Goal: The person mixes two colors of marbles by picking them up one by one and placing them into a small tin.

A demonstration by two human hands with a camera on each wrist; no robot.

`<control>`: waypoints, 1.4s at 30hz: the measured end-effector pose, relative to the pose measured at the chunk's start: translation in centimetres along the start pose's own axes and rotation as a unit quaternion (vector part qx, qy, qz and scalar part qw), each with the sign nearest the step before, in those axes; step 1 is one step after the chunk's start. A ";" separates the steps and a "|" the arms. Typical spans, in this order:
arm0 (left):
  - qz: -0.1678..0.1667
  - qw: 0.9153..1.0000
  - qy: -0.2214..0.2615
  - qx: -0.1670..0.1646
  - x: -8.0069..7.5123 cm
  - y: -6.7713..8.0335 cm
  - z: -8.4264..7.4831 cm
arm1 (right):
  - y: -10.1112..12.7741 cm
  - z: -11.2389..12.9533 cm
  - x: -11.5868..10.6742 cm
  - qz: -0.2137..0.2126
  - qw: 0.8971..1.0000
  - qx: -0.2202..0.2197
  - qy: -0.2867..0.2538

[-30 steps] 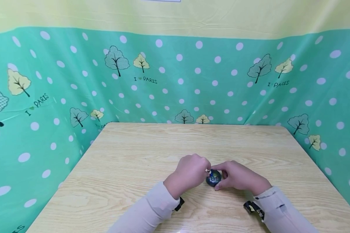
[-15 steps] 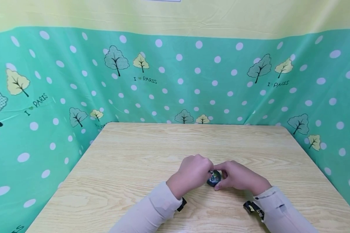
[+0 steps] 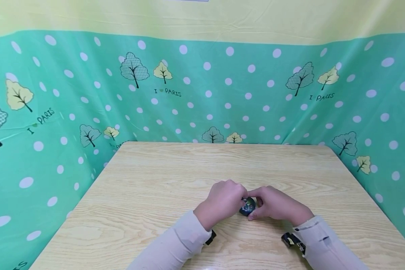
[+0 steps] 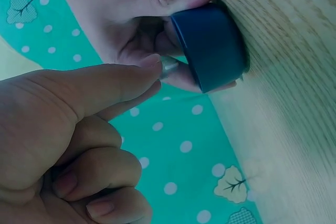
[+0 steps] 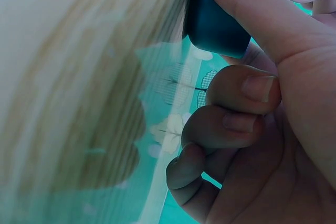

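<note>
A small round dark blue box with a patterned top, which looks like a hand-crank music box (image 3: 248,208), stands low on the wooden table. My right hand (image 3: 277,204) holds its round side between thumb and fingers, while the other fingers curl below in the right wrist view. My left hand (image 3: 222,200) is just left of it, over the top. In the left wrist view, its thumb and forefinger pinch a small pale crank knob (image 4: 169,67), mostly covered by the fingertips. The smooth blue wall of the box shows there, but its patterned top is hidden.
The light wood table (image 3: 175,176) stretches away behind and to both sides of the hands. A green dotted curtain (image 3: 195,90) printed with trees hangs along its back and sides. Black wrist straps (image 3: 293,240) sit at both sleeves.
My left hand has shifted slightly to the right over the box, mostly in the first half second, and the pale knob has moved with it. My right hand has stayed in place.
</note>
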State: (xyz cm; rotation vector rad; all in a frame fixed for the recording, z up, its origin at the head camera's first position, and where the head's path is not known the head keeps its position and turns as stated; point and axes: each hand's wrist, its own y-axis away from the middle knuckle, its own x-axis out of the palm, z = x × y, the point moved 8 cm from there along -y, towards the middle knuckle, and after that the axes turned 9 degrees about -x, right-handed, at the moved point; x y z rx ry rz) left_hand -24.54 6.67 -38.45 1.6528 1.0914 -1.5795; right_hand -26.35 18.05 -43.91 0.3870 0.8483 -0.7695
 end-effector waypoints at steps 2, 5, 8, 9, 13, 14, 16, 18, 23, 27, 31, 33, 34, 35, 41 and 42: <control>0.000 1.000 0.000 -0.001 0.0 0.0 0.1 | -0.1 0.0 0.0 0.002 1.000 0.002 -0.002; -0.001 1.000 0.005 -0.006 -0.3 0.1 0.6 | -0.2 0.0 -0.1 0.002 1.000 0.005 -0.003; -0.001 1.000 0.005 -0.012 -0.8 0.4 1.3 | -0.3 -0.2 -0.1 0.002 1.000 0.013 -0.004; -0.001 1.000 0.005 -0.014 -0.9 0.6 1.7 | -0.3 -0.3 -0.1 0.002 1.000 0.017 -0.003; -0.005 1.000 -0.008 -0.023 -1.3 1.7 3.5 | 0.0 -1.0 0.1 0.005 0.999 0.043 -0.004; -0.006 1.000 -0.009 -0.027 -1.4 2.1 4.1 | 0.1 -1.2 0.2 0.005 0.999 0.048 -0.005; -0.009 0.999 -0.014 -0.038 -1.5 2.8 5.3 | 0.2 -1.4 0.4 0.005 0.999 0.051 -0.013; -0.015 0.999 -0.020 -0.046 -1.6 3.6 6.4 | 0.4 -1.5 0.7 0.004 0.998 0.049 -0.024; -0.042 0.998 -0.027 -0.040 -2.2 5.2 8.4 | 0.7 -1.6 1.0 0.004 0.998 0.050 -0.022; -0.045 0.998 -0.039 -0.030 -2.3 6.0 9.5 | 0.5 -1.5 0.6 -0.006 0.998 0.060 -0.005; -0.029 0.998 -0.052 -0.033 -1.8 6.2 10.5 | 0.4 -1.6 0.3 -0.008 0.998 0.062 0.010; -0.022 0.997 -0.058 -0.038 -1.6 6.3 11.0 | 0.6 -1.6 0.5 0.000 0.998 0.057 0.010; -0.019 0.997 -0.057 -0.041 -1.5 6.4 11.3 | 0.7 -1.6 0.7 0.006 0.998 0.055 0.011; -0.017 0.997 -0.058 -0.045 -1.5 6.5 11.6 | 0.8 -1.6 0.8 0.011 0.998 0.053 0.011; -0.001 0.994 -0.044 -0.097 -1.4 6.8 14.4 | 1.5 -1.5 0.0 0.015 0.998 0.063 0.015; 0.002 0.993 -0.041 -0.107 -1.5 6.9 14.9 | 1.6 -1.4 -0.5 0.010 0.998 0.065 0.021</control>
